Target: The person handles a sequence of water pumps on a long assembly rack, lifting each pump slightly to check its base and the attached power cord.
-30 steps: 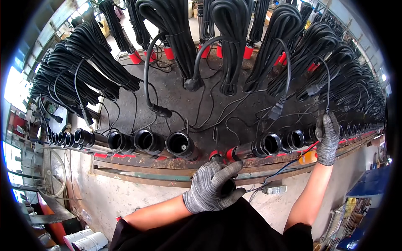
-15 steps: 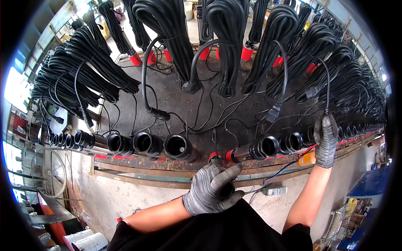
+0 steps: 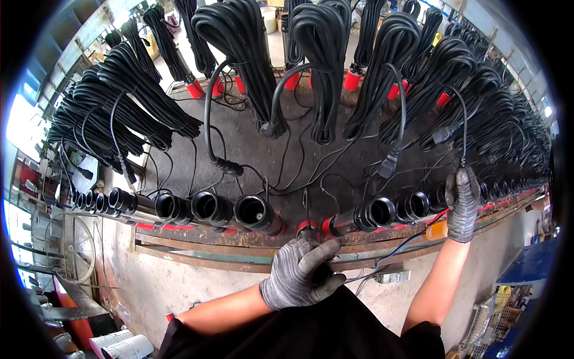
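Both of my hands wear grey knit gloves. My left hand [image 3: 297, 272] wraps round the upper end of a dark tube [image 3: 323, 275], whose open mouth shows between thumb and fingers. Its red foot [image 3: 307, 228] rests on the table's near edge. Farther right, my right hand [image 3: 463, 203] is closed on the end of a black cable [image 3: 464, 134] that hangs from a coiled bundle [image 3: 445, 66]; the fingers mostly hide the plug. Beside the left hand stand similar tubes with black rims, one to its left [image 3: 254, 212] and another to its right [image 3: 378, 212].
A dark, worn tabletop [image 3: 251, 128] carries thin cables. Thick cable bundles [image 3: 233, 36] line its far side, with plugs [image 3: 390, 163] hanging down. An orange bottle-like object [image 3: 437, 230] sits by my right wrist. A fan [image 3: 78, 248] and white buckets [image 3: 128, 346] stand at left.
The view has shifted slightly. My right hand has moved slightly down along with the cable end; my left hand keeps its hold on the tube.
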Action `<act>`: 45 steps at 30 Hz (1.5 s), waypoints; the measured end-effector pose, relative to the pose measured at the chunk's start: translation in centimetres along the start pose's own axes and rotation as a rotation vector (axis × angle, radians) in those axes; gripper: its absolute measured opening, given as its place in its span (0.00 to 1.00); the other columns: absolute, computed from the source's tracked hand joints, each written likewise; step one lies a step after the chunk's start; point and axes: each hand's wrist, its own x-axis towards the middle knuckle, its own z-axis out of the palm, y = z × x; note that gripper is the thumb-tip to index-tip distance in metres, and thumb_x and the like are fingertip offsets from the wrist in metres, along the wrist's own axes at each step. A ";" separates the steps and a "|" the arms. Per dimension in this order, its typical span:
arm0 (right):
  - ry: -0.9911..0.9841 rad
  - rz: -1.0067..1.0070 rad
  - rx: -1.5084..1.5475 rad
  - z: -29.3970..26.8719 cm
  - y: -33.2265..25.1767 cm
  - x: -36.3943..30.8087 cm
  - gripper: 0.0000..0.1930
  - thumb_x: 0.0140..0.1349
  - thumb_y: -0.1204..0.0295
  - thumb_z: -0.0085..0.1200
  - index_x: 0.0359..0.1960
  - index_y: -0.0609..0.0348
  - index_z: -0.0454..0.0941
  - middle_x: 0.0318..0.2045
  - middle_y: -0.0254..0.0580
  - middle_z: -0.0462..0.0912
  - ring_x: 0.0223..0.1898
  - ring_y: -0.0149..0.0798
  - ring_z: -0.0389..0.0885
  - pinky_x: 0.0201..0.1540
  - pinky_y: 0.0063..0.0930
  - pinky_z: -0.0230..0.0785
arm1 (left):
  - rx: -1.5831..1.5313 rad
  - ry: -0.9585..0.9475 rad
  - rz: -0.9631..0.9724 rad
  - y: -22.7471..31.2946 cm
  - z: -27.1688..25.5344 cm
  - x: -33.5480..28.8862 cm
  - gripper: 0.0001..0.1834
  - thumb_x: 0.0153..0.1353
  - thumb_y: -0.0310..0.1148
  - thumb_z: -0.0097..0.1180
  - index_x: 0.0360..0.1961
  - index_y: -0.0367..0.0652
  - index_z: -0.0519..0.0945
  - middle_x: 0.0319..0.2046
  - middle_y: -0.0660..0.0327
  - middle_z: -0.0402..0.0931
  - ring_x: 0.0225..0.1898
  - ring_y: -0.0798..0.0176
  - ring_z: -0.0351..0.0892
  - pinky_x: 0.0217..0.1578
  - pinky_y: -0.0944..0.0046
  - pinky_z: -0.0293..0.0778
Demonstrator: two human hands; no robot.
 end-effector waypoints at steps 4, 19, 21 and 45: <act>-0.018 -0.010 0.006 0.1 -0.2 -0.1 0.24 0.69 0.52 0.62 0.56 0.59 0.81 0.23 0.27 0.75 0.15 0.18 0.61 0.17 0.15 0.48 | -0.017 0.024 0.004 -0.2 0.2 -0.2 0.37 0.49 0.35 0.75 0.62 0.40 0.76 0.29 0.58 0.79 0.30 0.50 0.80 0.32 0.52 0.74; -0.223 -0.048 0.034 -0.1 -0.7 -0.7 0.44 0.62 0.35 0.61 0.65 0.62 0.76 0.26 0.28 0.80 0.19 0.18 0.67 0.21 0.15 0.54 | 0.162 0.165 -0.125 0.1 -0.1 2.3 0.30 0.56 0.31 0.71 0.59 0.37 0.75 0.38 0.57 0.83 0.35 0.59 0.84 0.41 0.60 0.79; -0.313 -0.005 0.072 -0.1 -2.0 -0.6 0.52 0.54 0.28 0.62 0.66 0.64 0.75 0.29 0.31 0.83 0.20 0.18 0.69 0.21 0.14 0.55 | 0.166 0.256 -0.175 -1.7 0.0 3.1 0.27 0.58 0.26 0.69 0.59 0.37 0.75 0.38 0.57 0.80 0.35 0.62 0.81 0.42 0.61 0.78; -0.749 -0.423 -0.853 -1.6 -11.0 9.3 0.31 0.73 0.59 0.53 0.73 0.58 0.61 0.35 0.63 0.85 0.40 0.63 0.85 0.42 0.54 0.76 | 0.379 -0.051 -0.067 -0.2 -0.1 10.4 0.13 0.50 0.24 0.56 0.39 0.43 0.84 0.30 0.54 0.84 0.34 0.44 0.81 0.39 0.48 0.78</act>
